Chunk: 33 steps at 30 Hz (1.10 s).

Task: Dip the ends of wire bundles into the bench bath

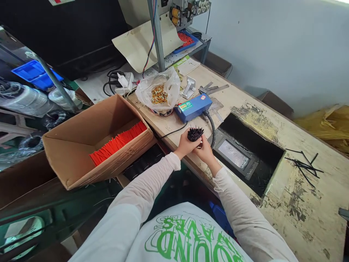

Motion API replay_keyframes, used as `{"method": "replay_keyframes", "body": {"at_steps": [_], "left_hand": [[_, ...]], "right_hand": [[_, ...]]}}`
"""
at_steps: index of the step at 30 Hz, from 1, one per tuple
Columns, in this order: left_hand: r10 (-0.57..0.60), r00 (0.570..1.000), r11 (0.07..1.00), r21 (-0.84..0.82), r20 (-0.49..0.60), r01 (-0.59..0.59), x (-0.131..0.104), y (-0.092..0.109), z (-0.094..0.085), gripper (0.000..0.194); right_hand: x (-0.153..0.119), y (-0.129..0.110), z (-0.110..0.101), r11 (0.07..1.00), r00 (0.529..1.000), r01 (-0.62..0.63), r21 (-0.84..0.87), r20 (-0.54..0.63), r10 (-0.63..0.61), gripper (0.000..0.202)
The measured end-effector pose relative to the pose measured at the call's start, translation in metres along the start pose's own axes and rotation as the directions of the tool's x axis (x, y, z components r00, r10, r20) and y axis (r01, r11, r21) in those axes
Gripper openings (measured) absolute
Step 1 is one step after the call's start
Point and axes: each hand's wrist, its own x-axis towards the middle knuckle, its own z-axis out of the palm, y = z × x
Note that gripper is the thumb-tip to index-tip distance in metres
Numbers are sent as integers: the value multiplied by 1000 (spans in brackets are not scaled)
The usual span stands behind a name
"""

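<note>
A thick bundle of black wires (195,134) is held upright over the bench's front edge, its cut ends facing up. My left hand (185,144) is wrapped round its left side. From the right, my right hand (205,150) closes on the lower part of the same bundle, fingers touching the left hand. The lower length of the bundle is hidden by the hands. Just behind it sits a blue box-shaped device (194,107) with a ribbed black hose (212,129). To the right, a metal-framed solder pot (233,154) with a shiny surface lies in a bench cutout.
At left stands a cardboard box (68,145) holding red wires (120,142). A plastic bag (141,89) of gold terminals, a caliper (214,88) and a white stand (189,87) are behind. Loose black wires (305,165) lie at right on the worn bench (313,203).
</note>
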Motion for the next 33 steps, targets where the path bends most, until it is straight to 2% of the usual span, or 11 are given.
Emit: {"method": "replay_keyframes", "body": {"at_steps": [7,10,13,17,22,25,28,33], "left_hand": [[75,995,997,-7,63,-75,-2,-2,-2,40],[163,982,982,81,93,-171,-1,-9,-6,43],[283,950,942,149,129,-300,0,-18,-10,47],[372,911,895,190,176,-403,2,-24,-12,46],[371,910,880,241,187,-409,6,-24,-12,38],[371,908,877,247,195,-412,9,-26,-12,36],[369,908,876,252,197,-411,10,-30,-13,30],[375,902,879,225,217,-419,10,-33,-14,28]], "right_hand": [[1,15,3,974,978,176,-142,-90,-190,49],[2,18,4,953,959,234,-193,-115,-259,50],[1,18,5,929,940,280,-243,-125,-317,56],[-2,16,4,908,954,235,-347,-95,-284,74],[-6,4,-3,840,989,129,-526,10,-146,94],[-7,-3,-6,783,995,84,-616,13,-96,97],[-7,-4,-6,784,985,149,-602,24,-169,98],[-11,-2,-6,882,969,238,-406,34,-245,103]]}}
